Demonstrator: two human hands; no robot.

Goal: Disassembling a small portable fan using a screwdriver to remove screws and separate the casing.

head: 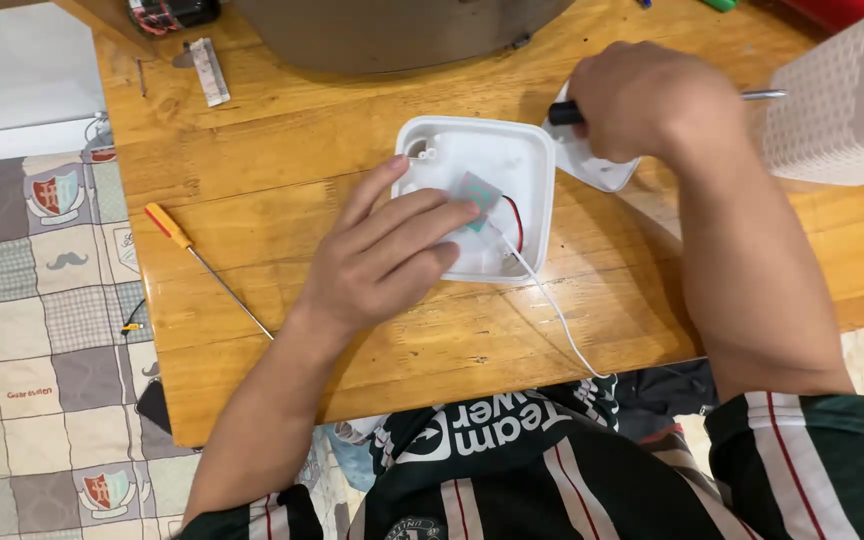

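**Below: tool to the right of the pinned housing**

Seen from the head camera, a white square plastic housing (477,195) lies open side up on the wooden bench (252,150), roughly at its middle. The left hand (382,255) lies flat on the housing, fingers spread and pressing a small green circuit board (476,197) into it; this grip is apart, clamped on nothing. A red wire (518,220) loops from the board, and a white cable (552,305) trails from the housing toward the person, over the near bench edge. The right hand (652,100) sits just beyond the housing's right far corner, its grip closed around a black-handled screwdriver (752,96). The tool's long axis runs left to right, nearly parallel to the housing's far edge, its metal shaft pointing right, away from the housing. A white cover piece (592,165) lies under that hand, beside the housing. A second, orange-handled screwdriver (207,270) lies diagonally, well apart to the left, nearer the left arm.
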